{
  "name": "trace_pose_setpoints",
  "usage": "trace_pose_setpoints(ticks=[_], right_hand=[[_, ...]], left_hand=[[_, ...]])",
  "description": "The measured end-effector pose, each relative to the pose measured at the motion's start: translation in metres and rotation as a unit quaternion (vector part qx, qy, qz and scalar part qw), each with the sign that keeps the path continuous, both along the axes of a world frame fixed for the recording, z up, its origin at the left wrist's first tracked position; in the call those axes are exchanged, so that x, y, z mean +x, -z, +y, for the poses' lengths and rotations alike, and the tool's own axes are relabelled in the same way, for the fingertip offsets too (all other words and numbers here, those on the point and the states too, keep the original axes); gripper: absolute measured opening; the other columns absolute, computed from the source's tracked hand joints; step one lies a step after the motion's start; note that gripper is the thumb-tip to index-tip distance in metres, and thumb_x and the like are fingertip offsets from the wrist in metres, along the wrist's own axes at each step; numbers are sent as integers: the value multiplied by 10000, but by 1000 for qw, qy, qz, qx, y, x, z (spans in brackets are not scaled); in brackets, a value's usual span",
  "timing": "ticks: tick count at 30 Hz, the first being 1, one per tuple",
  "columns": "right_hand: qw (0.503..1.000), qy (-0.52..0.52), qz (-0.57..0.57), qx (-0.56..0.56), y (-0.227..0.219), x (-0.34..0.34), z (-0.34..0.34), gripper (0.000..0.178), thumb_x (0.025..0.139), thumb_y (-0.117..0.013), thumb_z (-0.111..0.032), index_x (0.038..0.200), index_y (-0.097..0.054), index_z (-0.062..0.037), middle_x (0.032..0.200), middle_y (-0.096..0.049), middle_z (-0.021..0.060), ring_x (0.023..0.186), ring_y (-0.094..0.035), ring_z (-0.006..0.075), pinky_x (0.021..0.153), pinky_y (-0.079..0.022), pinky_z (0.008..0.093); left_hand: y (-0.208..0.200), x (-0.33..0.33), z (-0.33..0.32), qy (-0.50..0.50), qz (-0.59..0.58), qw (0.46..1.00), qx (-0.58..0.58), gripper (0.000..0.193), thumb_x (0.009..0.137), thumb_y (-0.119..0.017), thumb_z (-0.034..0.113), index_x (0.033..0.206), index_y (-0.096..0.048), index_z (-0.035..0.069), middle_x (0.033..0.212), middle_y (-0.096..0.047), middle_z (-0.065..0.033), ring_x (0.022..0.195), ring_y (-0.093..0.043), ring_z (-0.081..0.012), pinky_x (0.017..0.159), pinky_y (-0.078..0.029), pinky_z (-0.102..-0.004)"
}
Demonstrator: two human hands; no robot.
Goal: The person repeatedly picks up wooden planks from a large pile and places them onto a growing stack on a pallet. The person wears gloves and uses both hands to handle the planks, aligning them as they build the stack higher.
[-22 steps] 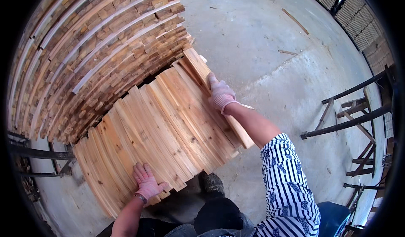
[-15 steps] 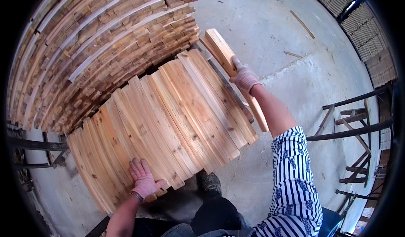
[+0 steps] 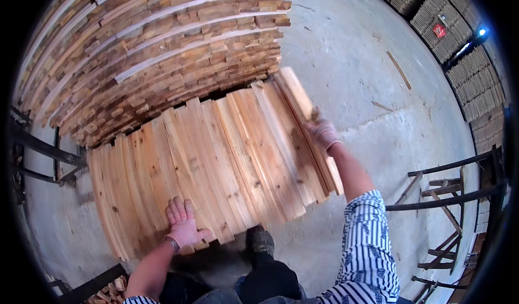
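Observation:
A layer of pale wooden boards (image 3: 232, 169) lies side by side in front of me, their ends uneven. My left hand (image 3: 184, 224), in a pinkish work glove, rests flat on the near ends of the boards with its fingers spread. Along the layer's right edge, my gloved right hand (image 3: 323, 133) grips a wooden board (image 3: 296, 93) near its middle. This board stands on its edge, close against the outermost boards. My palm and fingers cover part of it, and whether it touches its neighbour I cannot tell.
A tall stack of cut lumber (image 3: 184, 60) rises just behind the boards. Dark metal racks stand at the left (image 3: 46, 147) and right (image 3: 448, 201). My boot (image 3: 260, 242) is at the boards' near edge. Wood scraps (image 3: 399, 70) lie on the concrete floor.
My right hand has brought its board in against the right edge of the layer. My left hand stays flat on the boards. The whole view has shifted a little.

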State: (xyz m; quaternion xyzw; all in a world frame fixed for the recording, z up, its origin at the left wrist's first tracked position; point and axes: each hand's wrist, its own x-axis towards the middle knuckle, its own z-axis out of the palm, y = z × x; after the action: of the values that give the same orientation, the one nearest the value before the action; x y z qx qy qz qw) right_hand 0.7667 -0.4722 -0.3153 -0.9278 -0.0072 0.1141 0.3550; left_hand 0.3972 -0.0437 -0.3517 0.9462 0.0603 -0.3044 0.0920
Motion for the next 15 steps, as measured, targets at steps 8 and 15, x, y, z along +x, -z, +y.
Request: trace_pose_setpoints(ticks=[8,15], right_hand=[[829,197,176,493,-71,-202,28,322,977,-654,-309,1115,-583,-27,954,-640,102,798,-623,213,736,-565,377],[735,404,105,534,-21,-346,98,352,939,-705,-285,1181,-507,-122,877,-563,34,721,-576,175,613,-537,354]], left_hand=[[8,1,1,1,-4,999,37,1361,703,-730,686,1557,-5,-86,1589,38,-402,1465,55,-594,1171,-16,-675],[-90,-10,38,-148,17,939,-311,1005,914,-630,583,1570,-185,-36,1633,-231,-238,1525,-211,-337,1240,-178,-420]])
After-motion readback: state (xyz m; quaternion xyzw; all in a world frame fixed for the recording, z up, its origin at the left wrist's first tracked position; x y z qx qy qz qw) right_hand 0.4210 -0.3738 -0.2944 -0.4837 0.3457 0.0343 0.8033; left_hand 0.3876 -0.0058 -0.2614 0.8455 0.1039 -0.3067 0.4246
